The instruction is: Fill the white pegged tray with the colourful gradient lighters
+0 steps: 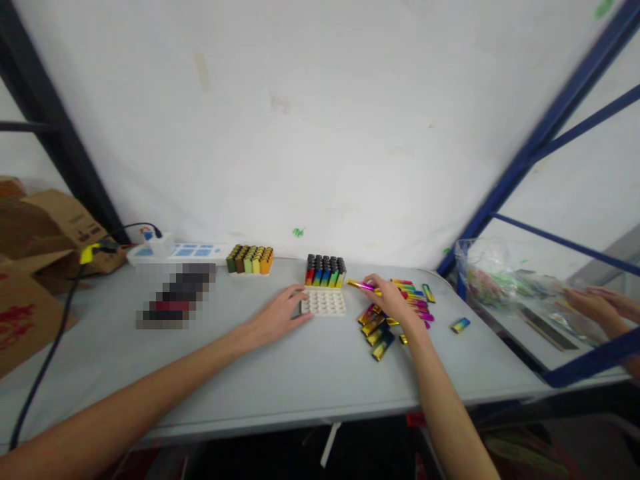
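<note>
My left hand (281,316) is closed on the left side of a white tray (324,303) with rows of round hollows, thumb at its front corner and fingers at its back. In my right hand (389,298) is a shiny magenta and gold lighter (361,286), pinched so that it points left, above the table and right of the tray. Just behind the white tray stands a block of upright lighters (325,272) with black tops and rainbow-coloured bodies. Under and around my right hand lies a loose pile of metallic lighters (373,327), partly hidden by the hand.
A second block of green, yellow and orange lighters (250,260) stands at the back left, by a white power strip (200,252). One lighter (461,325) lies apart at right. Cardboard boxes (55,227) are far left. Beyond the blue frame (520,160), another person's hands (595,303) are near plastic bags.
</note>
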